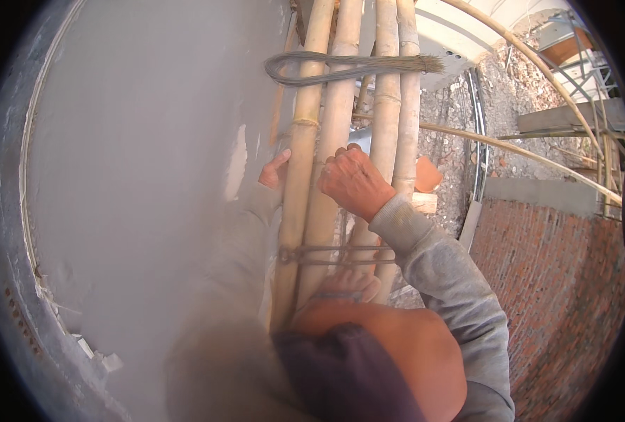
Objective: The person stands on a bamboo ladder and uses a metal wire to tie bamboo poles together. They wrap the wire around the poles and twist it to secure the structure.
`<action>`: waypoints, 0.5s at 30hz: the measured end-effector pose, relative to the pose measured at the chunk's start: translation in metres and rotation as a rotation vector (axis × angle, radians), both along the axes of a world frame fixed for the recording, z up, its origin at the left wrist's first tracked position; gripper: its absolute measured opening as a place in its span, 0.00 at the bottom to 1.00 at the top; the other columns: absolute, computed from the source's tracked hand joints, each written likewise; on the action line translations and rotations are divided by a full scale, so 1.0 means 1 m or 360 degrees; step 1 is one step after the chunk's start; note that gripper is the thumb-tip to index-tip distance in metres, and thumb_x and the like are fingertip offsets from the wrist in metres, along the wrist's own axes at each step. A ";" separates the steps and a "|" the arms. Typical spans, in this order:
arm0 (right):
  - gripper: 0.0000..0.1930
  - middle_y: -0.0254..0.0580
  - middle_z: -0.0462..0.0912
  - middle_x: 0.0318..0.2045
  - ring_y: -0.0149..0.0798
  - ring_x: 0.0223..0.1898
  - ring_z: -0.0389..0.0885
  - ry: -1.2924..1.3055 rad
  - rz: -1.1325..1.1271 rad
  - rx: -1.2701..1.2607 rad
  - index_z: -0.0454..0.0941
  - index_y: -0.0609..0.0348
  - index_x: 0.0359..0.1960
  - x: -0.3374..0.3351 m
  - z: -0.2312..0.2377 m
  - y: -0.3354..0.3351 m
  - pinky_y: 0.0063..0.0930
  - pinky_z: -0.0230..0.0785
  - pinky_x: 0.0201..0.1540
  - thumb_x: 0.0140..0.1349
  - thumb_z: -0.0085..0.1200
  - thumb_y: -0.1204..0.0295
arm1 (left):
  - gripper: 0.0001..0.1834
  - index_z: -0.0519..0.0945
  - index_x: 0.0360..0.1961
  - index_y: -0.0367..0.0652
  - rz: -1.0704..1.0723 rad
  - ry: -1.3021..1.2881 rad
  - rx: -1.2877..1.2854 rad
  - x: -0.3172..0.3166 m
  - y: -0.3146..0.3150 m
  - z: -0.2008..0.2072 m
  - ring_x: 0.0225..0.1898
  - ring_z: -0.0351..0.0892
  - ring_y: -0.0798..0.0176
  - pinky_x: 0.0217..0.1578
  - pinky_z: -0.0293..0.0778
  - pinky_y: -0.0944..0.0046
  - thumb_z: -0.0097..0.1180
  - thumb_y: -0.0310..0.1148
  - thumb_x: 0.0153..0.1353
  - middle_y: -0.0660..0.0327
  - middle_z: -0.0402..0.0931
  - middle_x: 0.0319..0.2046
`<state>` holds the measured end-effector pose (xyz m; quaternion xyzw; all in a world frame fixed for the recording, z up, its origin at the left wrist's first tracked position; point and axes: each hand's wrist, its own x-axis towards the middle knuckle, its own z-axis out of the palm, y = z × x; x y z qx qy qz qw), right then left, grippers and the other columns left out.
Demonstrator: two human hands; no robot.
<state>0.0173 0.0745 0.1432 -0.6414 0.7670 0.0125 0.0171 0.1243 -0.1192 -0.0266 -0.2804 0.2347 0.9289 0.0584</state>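
Note:
Several pale bamboo poles (300,169) run side by side away from me. My left hand (276,170) is at the left side of the leftmost pole, its thumb against the pole and its other fingers hidden behind it. Over the middle poles, my right hand (355,179) is closed in a fist; what it grips, if anything, is hidden. Farther along, a looped bundle of thin grey wire (355,65) lies across the poles, its cut ends to the right. Nearer to me, a thin brown metal rod or wire (319,247) crosses them.
A smooth grey wall (130,176) rises close on the left. Below to the right are a red brick wall (551,281) and rubble-covered ground (442,119). A slanting bamboo pole (509,146) crosses the right side. My bent knee (411,344) blocks the lower middle.

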 end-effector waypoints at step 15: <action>0.08 0.33 0.79 0.21 0.36 0.29 0.81 0.0098 -0.0121 -0.0296 0.78 0.47 0.17 -0.014 -0.031 0.002 0.35 0.69 0.33 0.53 0.60 0.73 | 0.25 0.80 0.56 0.32 -0.0456 -0.0515 -0.0881 0.065 -0.014 -0.032 0.45 0.85 0.56 0.49 0.79 0.58 0.60 0.40 0.64 0.53 0.85 0.45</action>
